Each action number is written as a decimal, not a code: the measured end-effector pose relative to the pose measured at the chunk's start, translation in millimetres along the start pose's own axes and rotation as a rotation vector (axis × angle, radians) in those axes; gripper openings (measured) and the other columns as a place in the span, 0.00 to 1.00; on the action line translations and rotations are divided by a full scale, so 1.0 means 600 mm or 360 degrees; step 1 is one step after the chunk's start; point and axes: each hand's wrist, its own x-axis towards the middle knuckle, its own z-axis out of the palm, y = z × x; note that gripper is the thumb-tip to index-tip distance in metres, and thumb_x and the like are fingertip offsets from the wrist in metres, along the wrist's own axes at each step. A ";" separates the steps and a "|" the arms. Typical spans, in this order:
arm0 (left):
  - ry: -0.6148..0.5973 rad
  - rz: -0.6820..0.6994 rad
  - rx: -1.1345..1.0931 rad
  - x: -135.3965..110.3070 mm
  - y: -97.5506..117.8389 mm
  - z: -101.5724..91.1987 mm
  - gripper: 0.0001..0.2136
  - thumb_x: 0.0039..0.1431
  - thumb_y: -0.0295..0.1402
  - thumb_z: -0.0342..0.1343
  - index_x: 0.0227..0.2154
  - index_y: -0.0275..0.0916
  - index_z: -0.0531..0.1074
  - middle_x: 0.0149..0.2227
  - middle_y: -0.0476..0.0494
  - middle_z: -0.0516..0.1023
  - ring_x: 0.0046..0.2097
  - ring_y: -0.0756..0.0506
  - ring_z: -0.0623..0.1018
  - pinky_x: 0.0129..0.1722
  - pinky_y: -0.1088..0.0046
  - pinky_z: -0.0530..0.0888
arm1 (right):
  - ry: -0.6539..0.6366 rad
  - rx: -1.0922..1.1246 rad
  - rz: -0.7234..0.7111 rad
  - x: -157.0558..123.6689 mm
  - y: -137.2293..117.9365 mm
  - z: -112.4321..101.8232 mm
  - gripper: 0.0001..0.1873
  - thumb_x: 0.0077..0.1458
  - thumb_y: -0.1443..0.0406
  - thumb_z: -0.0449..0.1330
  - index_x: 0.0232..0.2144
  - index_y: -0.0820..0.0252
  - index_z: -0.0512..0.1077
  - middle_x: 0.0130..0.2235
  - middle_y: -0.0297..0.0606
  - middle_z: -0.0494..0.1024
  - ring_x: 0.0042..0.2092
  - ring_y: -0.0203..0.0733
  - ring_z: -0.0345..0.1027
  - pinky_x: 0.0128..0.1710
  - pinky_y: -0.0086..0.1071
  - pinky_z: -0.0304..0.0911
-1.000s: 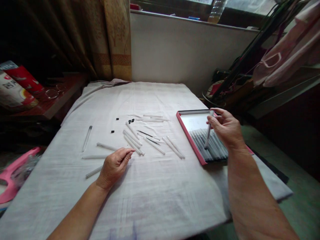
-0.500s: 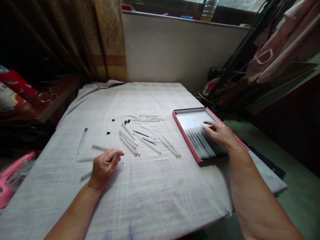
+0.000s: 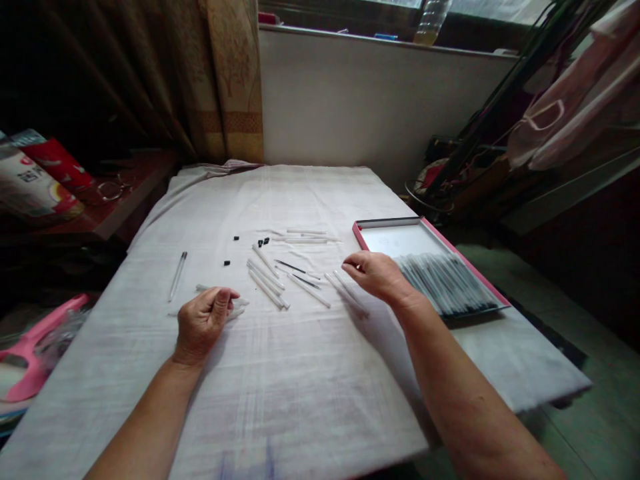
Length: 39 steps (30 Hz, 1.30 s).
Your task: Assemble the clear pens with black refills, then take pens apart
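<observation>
My left hand (image 3: 203,321) rests on the white cloth (image 3: 300,373) with its fingers curled around a clear plastic tube (image 3: 239,303) lying near the table's left-middle. My right hand (image 3: 376,274) hovers palm down over two clear tubes (image 3: 345,287), fingers bent and apart, holding nothing that I can see. Several more clear tubes (image 3: 267,283), thin black refills (image 3: 295,268) and small black caps (image 3: 261,243) lie scattered between the hands and beyond. A red-rimmed tray (image 3: 395,235) at the right holds a row of several finished tubes (image 3: 445,283).
One single tube (image 3: 177,275) lies apart at the left. A dark wooden side table (image 3: 107,207) with packets and spectacles stands at the far left, a pink object (image 3: 35,340) below it. Curtain, wall and window ledge are behind; a clothes rack stands at the right.
My right hand let go of a tube in the tray, then moved left out of the tray to above the loose tubes. My left hand curled its fingers onto a tube.
</observation>
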 end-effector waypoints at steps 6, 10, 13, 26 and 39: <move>0.0045 -0.0018 -0.0025 0.001 -0.004 -0.007 0.19 0.67 0.42 0.44 0.28 0.38 0.75 0.21 0.49 0.72 0.23 0.50 0.73 0.26 0.74 0.71 | -0.0275 -0.0286 0.0079 -0.012 -0.039 0.032 0.13 0.57 0.58 0.57 0.35 0.54 0.80 0.37 0.42 0.83 0.38 0.44 0.75 0.31 0.31 0.59; 0.0009 0.0038 -0.0020 -0.002 -0.011 -0.002 0.19 0.67 0.41 0.44 0.28 0.38 0.75 0.21 0.49 0.72 0.24 0.50 0.74 0.27 0.75 0.71 | -0.0335 -0.0418 0.0096 -0.024 -0.034 0.035 0.11 0.54 0.62 0.57 0.35 0.55 0.79 0.38 0.43 0.82 0.39 0.46 0.75 0.31 0.31 0.58; -0.0059 0.0156 0.0028 -0.006 -0.007 0.007 0.17 0.67 0.39 0.46 0.29 0.38 0.75 0.23 0.48 0.74 0.26 0.50 0.75 0.28 0.75 0.71 | -0.0257 -0.0388 0.0048 -0.029 -0.041 0.028 0.12 0.57 0.64 0.55 0.37 0.57 0.78 0.40 0.43 0.82 0.38 0.45 0.75 0.31 0.31 0.58; -0.0217 0.0782 0.0499 -0.024 0.048 0.047 0.12 0.67 0.36 0.49 0.46 0.38 0.72 0.38 0.42 0.81 0.39 0.43 0.78 0.40 0.65 0.72 | -0.0085 0.0694 -0.0791 -0.027 -0.142 0.056 0.11 0.59 0.62 0.61 0.41 0.57 0.79 0.35 0.39 0.80 0.35 0.39 0.72 0.35 0.28 0.61; -0.0005 0.0542 0.0444 -0.019 0.013 0.038 0.11 0.69 0.36 0.45 0.44 0.38 0.69 0.31 0.46 0.81 0.32 0.45 0.78 0.34 0.69 0.72 | -0.0228 -0.0020 -0.0173 0.029 -0.091 0.077 0.12 0.57 0.63 0.56 0.40 0.54 0.79 0.41 0.39 0.81 0.40 0.43 0.74 0.36 0.30 0.61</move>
